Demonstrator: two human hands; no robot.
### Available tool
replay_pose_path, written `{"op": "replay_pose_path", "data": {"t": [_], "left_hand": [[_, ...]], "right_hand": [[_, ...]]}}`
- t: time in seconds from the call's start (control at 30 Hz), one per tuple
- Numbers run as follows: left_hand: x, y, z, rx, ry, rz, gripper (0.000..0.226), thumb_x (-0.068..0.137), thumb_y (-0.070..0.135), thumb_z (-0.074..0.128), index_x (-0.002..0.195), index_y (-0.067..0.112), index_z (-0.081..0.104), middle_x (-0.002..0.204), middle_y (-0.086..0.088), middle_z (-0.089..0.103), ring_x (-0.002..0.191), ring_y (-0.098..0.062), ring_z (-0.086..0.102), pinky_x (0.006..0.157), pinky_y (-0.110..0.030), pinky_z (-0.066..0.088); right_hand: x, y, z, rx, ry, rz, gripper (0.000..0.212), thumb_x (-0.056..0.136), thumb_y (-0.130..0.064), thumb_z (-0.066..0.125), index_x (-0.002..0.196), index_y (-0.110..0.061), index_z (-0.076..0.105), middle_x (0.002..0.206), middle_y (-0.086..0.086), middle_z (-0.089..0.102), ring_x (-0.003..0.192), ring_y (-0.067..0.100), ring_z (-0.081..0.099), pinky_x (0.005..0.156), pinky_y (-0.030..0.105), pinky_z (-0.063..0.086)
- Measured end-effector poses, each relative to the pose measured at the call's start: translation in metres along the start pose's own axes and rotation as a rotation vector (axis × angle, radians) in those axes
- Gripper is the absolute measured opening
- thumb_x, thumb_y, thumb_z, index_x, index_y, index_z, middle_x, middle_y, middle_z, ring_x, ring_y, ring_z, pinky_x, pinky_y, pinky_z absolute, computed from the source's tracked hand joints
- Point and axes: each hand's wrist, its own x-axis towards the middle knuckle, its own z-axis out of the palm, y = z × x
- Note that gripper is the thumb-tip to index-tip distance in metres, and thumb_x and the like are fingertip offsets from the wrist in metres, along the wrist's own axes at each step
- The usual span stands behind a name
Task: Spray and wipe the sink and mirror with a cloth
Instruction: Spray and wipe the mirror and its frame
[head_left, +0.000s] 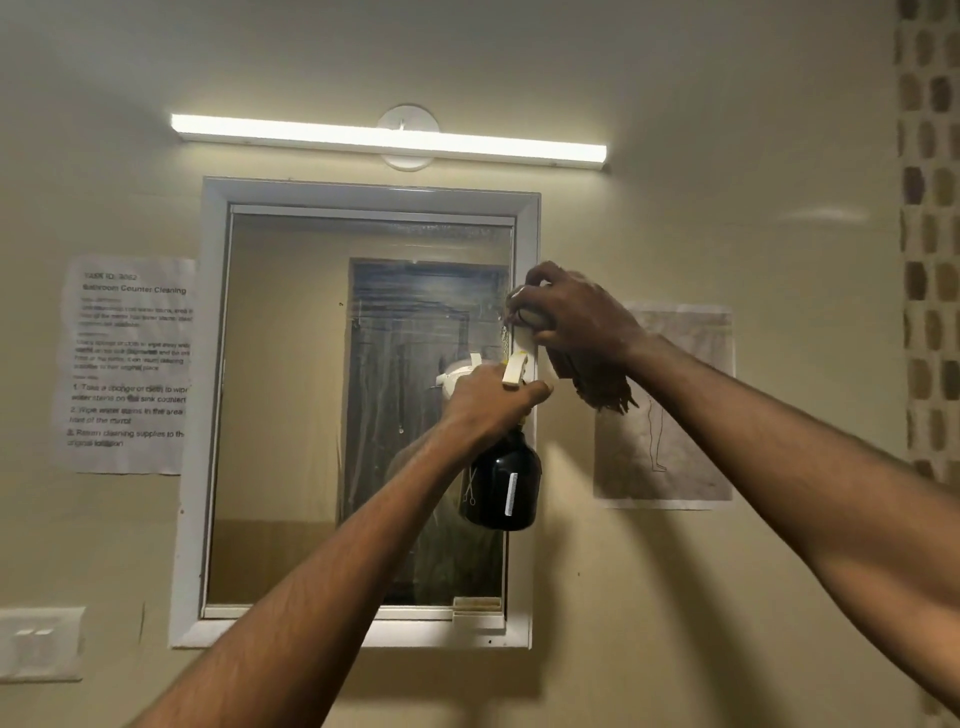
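Mirror (291, 395) mid-frame is streaky rn, left hand (483, 400) wrapped round the spray bottle (501, 480) neck, right hand (571, 312) bunching the cloth (602, 389) at the right frame edge, so imo mist lightly, then wipe top to bottom w/ overlapping passes.

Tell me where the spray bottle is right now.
In the head view, the spray bottle hangs from the left hand at the mirror's right edge, below the right hand.

Both my arms reach up and forward. My left hand (485, 400) is curled tight in a grip, knuckles toward me; my right hand (574, 312), higher, clutches with bent fingers.
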Motion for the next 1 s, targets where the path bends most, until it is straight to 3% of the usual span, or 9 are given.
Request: {"op": "replay_pose_path", "data": {"t": [0.27, 0.43, 0.77, 0.9, 1.0], "left_hand": [[-0.012, -0.001, -0.001, 0.005, 0.014, 0.013, 0.024, 0.090, 0.031, 0.057, 0.083, 0.009, 0.061, 0.090, -0.022, 0.069, 0.087, -0.037, 0.067, 0.084, -0.053, 0.055], [-0.029, -0.011, 0.000, 0.058, -0.079, 0.030, 0.029, 0.093, 0.028, 0.055, 0.098, 0.000, 0.064, 0.093, -0.022, 0.069, 0.089, -0.036, 0.066, 0.086, -0.052, 0.053], [-0.033, -0.022, 0.006, 0.038, -0.033, 0.021, 0.034, 0.092, 0.027, 0.059, 0.090, -0.006, 0.063, 0.089, -0.025, 0.070, 0.071, -0.027, 0.063, 0.077, -0.046, 0.057], [-0.032, -0.020, 0.008, 0.040, -0.025, 0.040, 0.035, 0.093, 0.028, 0.058, 0.091, -0.007, 0.063, 0.090, -0.026, 0.069, 0.081, -0.038, 0.068, 0.078, -0.045, 0.057], [-0.030, -0.019, 0.007, 0.072, -0.002, 0.057, 0.037, 0.093, 0.030, 0.058, 0.088, -0.006, 0.064, 0.088, -0.024, 0.070, 0.083, -0.037, 0.068, 0.078, -0.044, 0.057]], "right_hand": [[-0.026, -0.019, 0.016, 0.031, 0.095, 0.045, 0.036, 0.081, -0.019, 0.070, 0.116, -0.019, 0.060, 0.125, 0.012, 0.050, 0.103, 0.034, 0.055, 0.077, 0.042, 0.055], [-0.076, -0.038, 0.038, 0.068, 0.016, -0.051, 0.038, 0.083, -0.027, 0.069, 0.119, -0.019, 0.059, 0.124, 0.009, 0.051, 0.101, 0.027, 0.053, 0.071, 0.034, 0.050], [-0.003, -0.008, -0.001, -0.003, 0.055, 0.030, 0.038, 0.082, -0.018, 0.070, 0.118, -0.017, 0.061, 0.123, 0.014, 0.052, 0.100, 0.035, 0.056, 0.080, 0.040, 0.049], [-0.008, -0.009, 0.004, 0.036, 0.073, 0.058, 0.038, 0.081, -0.017, 0.070, 0.118, -0.019, 0.061, 0.124, 0.013, 0.050, 0.100, 0.036, 0.054, 0.080, 0.040, 0.047], [-0.008, -0.009, 0.007, 0.036, 0.069, 0.065, 0.037, 0.082, -0.018, 0.069, 0.118, -0.019, 0.061, 0.124, 0.013, 0.051, 0.100, 0.035, 0.055, 0.079, 0.036, 0.045]]}}
